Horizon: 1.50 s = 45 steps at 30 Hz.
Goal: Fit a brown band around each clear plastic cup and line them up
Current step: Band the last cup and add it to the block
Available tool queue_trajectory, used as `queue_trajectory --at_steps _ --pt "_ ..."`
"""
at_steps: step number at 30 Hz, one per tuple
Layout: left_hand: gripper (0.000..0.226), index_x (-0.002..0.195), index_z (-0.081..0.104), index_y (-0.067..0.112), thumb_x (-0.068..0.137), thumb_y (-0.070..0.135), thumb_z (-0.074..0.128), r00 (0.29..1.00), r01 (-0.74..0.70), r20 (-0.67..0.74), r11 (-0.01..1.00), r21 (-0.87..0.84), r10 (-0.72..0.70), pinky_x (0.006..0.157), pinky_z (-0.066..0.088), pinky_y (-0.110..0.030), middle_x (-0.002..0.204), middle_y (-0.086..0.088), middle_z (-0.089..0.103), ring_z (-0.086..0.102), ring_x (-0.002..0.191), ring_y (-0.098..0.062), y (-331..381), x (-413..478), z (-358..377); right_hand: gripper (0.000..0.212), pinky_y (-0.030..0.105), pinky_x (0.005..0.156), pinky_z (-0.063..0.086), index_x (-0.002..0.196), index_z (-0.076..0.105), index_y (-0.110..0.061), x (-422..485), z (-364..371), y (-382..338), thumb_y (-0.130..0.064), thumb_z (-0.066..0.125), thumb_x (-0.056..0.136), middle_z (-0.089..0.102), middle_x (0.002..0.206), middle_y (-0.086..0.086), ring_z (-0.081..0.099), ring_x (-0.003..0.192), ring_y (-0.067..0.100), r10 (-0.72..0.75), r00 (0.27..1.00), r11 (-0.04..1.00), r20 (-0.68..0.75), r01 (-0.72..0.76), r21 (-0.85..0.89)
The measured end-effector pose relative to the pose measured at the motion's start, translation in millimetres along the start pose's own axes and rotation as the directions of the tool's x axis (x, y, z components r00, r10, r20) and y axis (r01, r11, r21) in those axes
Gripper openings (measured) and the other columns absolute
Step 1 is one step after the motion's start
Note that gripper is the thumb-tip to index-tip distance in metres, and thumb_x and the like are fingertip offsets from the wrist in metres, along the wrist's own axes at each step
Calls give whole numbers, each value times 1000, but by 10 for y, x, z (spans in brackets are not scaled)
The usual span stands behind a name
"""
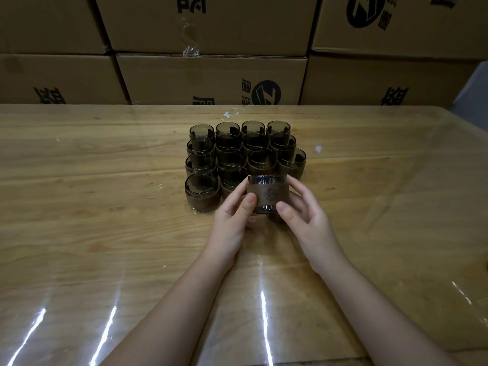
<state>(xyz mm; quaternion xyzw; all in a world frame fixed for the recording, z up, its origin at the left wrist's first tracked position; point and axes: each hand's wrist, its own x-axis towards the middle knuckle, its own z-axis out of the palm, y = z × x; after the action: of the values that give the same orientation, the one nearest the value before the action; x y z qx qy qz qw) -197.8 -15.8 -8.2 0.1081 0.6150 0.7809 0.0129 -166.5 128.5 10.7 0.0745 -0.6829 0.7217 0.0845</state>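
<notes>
Head view: clear plastic cup (267, 178) wrapped in brown band (266, 194), held just in front of block of banded clear cups (202, 192) standing mouths up on wooden table (105, 186). Held cup's axis near upright, mouth up, band emblem facing camera. Left hand (232, 216) and right hand (303, 216) pinch its opposite sides.

Light wood table (105, 207), grain and knots showing, under clear plastic film (460, 291): glossy, glare streaks, creased at right edge. Rows of cups (202, 184): clear smoky plastic, smooth, shiny rims. Their bands (202, 203): brown, matt; leather or paper, cannot tell. Front cup (267, 178): same glossy plastic; its band (266, 194) matt brown, round pattern stamped in. Stacked boxes (211, 75): brown cardboard, matt, black print. One has clear tape (190, 40), glossy, wrinkled.
</notes>
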Motion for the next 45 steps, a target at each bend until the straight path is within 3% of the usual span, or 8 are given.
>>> queue_trajectory --at_steps 4,9,12,15,18,21,26,45 --pt "46 131 48 37 87 30 60 998 -63 31 995 83 60 94 50 -31 124 7 65 60 116 -12 -30 -12 28 62 16 94 47 130 42 -39 10 -45 22 -28 68 75 60 128 -5 59 115 1 -28 999 999 24 29 -39" --pt "54 135 35 44 94 17 58 980 -182 134 928 325 145 98 42 -16 144 9 46 48 128 0 -27 -67 78 83 11 94 44 130 34 -60 65 -194 53 -16 78 77 45 132 -28 48 125 -4 -232 967 941 -105 195 -277" --pt "59 143 28 41 94 28 57 949 -299 278 708 639 150 110 33 -27 147 18 36 34 136 -4 -53 -98 110 76 18 97 45 124 43 -51 124 -311 78 -3 77 76 50 129 -26 52 123 2 -327 910 934 -256 270 -232" --pt "61 150 29 31 94 33 54 928 -368 355 409 835 112 113 28 -32 151 16 34 28 136 -9 -71 -115 173 67 32 104 45 109 48 -42 178 -386 114 5 78 72 52 131 -1 52 124 15 -344 865 935 -365 280 -217" --pt "51 144 40 27 95 31 53 940 -340 320 312 887 117 104 34 -29 135 9 50 37 122 -15 -74 -118 187 61 36 101 46 96 48 -49 206 -449 177 -5 81 71 56 123 -4 55 118 16 -298 863 942 -408 198 -270" --pt "31 123 62 23 94 32 57 944 -325 287 312 893 163 89 40 -28 113 7 59 44 103 -18 -45 -121 167 53 27 86 49 90 49 -49 236 -496 267 -14 83 70 61 113 -8 62 103 7 -187 892 970 -411 103 -218" --pt "15 89 71 19 90 32 65 916 -399 335 431 809 220 71 44 -28 87 7 66 53 83 -14 0 -170 162 49 23 85 48 86 50 -51 332 -480 391 -17 83 71 65 107 -10 63 102 2 -76 940 979 -332 8 -203" --pt "13 80 70 20 83 32 71 878 -479 415 466 744 240 64 41 -23 75 10 60 45 74 -3 -8 -193 178 50 28 100 46 97 52 -41 723 -244 487 -10 82 72 45 120 -6 55 117 16 -62 998 901 -12 51 -431"
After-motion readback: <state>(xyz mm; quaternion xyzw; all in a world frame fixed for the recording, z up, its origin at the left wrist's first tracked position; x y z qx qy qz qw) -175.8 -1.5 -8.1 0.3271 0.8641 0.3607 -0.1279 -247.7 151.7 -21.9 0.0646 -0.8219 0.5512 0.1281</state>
